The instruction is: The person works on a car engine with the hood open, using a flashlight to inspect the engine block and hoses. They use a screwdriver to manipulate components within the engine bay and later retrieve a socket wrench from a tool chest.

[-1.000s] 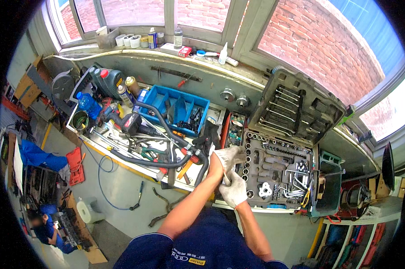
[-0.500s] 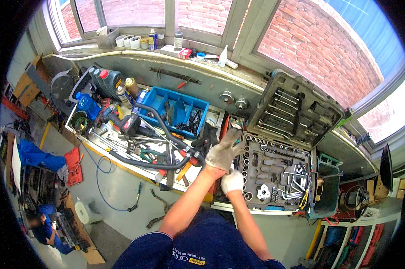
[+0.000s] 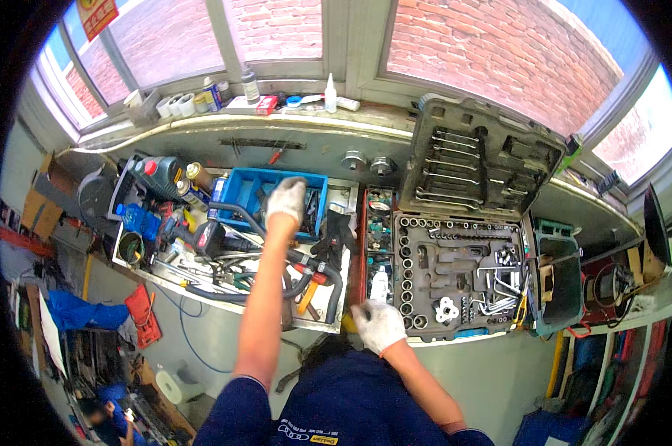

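My left hand (image 3: 286, 201), in a pale work glove, is over the blue divided tray (image 3: 236, 178). Its fingers are bunched and blurred above the compartments, so what they touch or hold is hidden. Small dark metal parts lie in the tray. My right hand (image 3: 380, 325), gloved too, is at the bench's front edge beside the open socket set (image 3: 455, 282). Its fingers are loosely bent and apart, with nothing visible in them. Between tray and socket set lie a pair of black gloves (image 3: 337, 234) and a narrow red-edged box of small parts (image 3: 380, 215).
Left on the bench are a cordless power tool (image 3: 210, 238), a bent black hose (image 3: 332, 290), a hammer (image 3: 308, 293) and several bottles. The socket set's lid (image 3: 485, 160) stands raised with wrenches. A green bin (image 3: 557, 279) is right. Another person (image 3: 109, 420) is low left.
My left hand has moved left from the narrow parts box to over the blue tray. My right hand has drawn back toward the bench edge, and the head view has shifted.
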Available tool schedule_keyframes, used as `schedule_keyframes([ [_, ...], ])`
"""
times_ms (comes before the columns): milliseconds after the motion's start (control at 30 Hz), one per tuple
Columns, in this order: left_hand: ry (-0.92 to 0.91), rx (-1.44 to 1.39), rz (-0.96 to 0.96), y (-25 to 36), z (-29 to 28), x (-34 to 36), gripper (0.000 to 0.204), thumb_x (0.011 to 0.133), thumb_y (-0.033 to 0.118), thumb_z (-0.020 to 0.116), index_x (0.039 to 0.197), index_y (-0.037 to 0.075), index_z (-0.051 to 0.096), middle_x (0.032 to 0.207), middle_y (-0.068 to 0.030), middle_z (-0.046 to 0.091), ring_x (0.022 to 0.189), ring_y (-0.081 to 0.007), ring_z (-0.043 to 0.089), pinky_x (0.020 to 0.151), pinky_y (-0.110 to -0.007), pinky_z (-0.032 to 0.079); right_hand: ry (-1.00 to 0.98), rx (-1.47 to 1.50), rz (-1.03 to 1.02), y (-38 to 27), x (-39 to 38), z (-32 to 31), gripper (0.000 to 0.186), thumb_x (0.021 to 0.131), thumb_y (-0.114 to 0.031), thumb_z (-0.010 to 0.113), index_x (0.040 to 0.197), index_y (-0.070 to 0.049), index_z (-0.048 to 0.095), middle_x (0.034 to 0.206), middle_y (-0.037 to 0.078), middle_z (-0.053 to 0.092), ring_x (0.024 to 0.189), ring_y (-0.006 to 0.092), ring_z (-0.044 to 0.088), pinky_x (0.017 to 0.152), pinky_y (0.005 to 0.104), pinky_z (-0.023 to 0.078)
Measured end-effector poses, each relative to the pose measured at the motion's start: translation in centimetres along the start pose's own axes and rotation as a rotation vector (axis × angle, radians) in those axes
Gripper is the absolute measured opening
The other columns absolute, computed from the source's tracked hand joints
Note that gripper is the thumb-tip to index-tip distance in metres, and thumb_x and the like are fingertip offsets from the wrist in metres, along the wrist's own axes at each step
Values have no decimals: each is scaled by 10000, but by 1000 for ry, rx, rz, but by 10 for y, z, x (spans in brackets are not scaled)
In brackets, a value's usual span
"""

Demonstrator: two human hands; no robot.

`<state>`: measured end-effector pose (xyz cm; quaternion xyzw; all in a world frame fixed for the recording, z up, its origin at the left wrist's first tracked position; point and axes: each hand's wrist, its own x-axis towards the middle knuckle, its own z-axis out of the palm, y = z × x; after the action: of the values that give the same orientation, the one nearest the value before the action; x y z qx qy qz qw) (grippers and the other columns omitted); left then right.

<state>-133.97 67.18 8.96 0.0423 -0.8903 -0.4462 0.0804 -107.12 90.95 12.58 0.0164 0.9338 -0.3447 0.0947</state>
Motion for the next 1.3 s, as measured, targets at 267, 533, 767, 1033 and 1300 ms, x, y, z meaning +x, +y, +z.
schedule_keyframes([
  [267, -979, 1164, 424, -95, 63, 129, 221, 750, 31, 687, 935, 9, 805, 1024, -247, 766, 894, -421, 744, 769, -489, 588, -113, 88, 131, 32, -22, -1, 405, 1012, -418, 586, 1012, -43, 741, 1037, 248, 727, 1018, 441, 693, 928, 508, 547],
  [533, -889, 1139, 111, -47, 111, 112, 419, 776, 90, 768, 1184, -7, 758, 1303, -257, 701, 1248, -382, 676, 989, -461, 578, -55, 167, 212, 55, -31, -6, 389, 1006, -384, 607, 1027, -21, 744, 1081, 234, 720, 1048, 436, 682, 941, 514, 536],
  [767, -825, 1049, 145, -61, 93, 111, 377, 802, 69, 723, 1172, 9, 765, 1321, -258, 688, 1287, -389, 639, 1014, -458, 573, -49, 181, 227, 68, -34, -1, 377, 1001, -378, 622, 1022, -28, 761, 1072, 227, 723, 1026, 434, 691, 929, 517, 547],
  [1033, -1195, 1454, 583, -77, 115, 112, 336, 775, 84, 732, 1087, -27, 787, 1183, -274, 740, 1173, -410, 703, 973, -478, 562, -58, 165, 235, 73, -35, -1, 383, 1004, -380, 621, 1036, -24, 755, 1071, 245, 714, 1044, 448, 679, 943, 513, 538],
  [1300, -826, 964, 151, -39, 70, 101, 475, 726, 243, 749, 1122, -18, 767, 1171, -301, 731, 1091, -423, 725, 873, -478, 600, -64, 202, 229, 81, -39, 5, 375, 1004, -374, 619, 1053, -31, 761, 1086, 227, 723, 1065, 427, 681, 953, 511, 535],
])
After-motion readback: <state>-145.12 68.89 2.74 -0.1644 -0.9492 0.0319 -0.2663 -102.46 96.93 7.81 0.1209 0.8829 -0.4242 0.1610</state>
